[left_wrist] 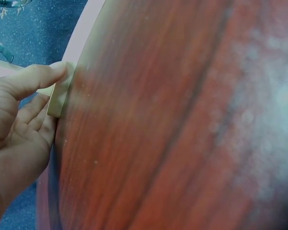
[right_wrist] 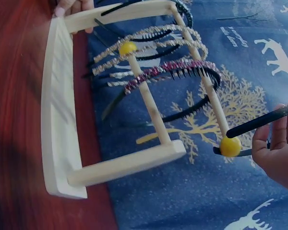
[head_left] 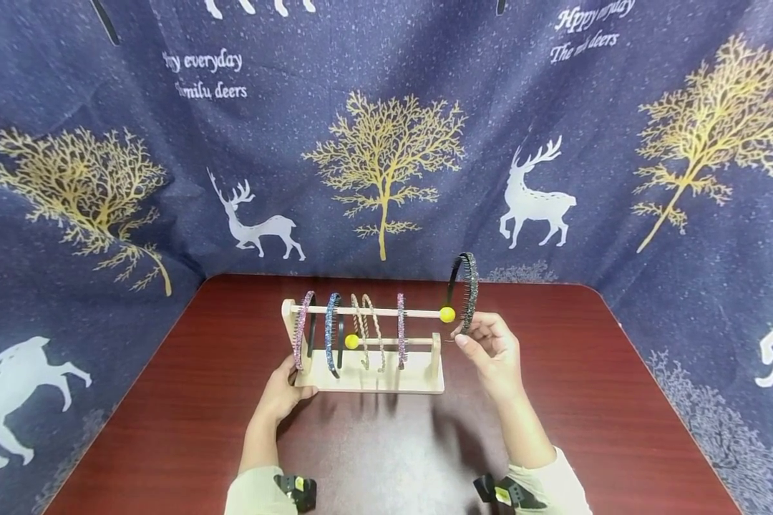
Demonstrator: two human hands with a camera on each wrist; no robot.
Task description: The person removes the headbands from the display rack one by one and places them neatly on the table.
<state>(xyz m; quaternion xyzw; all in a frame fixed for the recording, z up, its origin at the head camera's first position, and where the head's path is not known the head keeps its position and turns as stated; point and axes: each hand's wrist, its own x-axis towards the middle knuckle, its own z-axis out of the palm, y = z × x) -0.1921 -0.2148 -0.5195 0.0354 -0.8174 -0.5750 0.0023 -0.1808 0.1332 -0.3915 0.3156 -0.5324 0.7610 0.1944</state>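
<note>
A pale wooden headband rack (head_left: 386,386) stands on the table, its two rods ending in yellow balls. My left hand (head_left: 282,393) grips the left end of its base; in the left wrist view the thumb lies on the wooden edge (left_wrist: 62,93). A dark glittery headband (head_left: 471,293) with comb teeth is pinched in my right hand (head_left: 496,354), beside the upper rod's yellow ball (head_left: 447,315). In the right wrist view one black end of this headband (right_wrist: 264,121) passes by the ball. Whether it touches the ball I cannot tell.
On the rack hang a pink headband (head_left: 300,332), a blue one (head_left: 329,332), two braided gold ones (head_left: 374,322) and a purple-pink one (head_left: 401,336). The lower rod's yellow ball (head_left: 351,342) faces left. A dark blue deer-print cloth (head_left: 386,272) hangs behind the red-brown table (head_left: 592,400).
</note>
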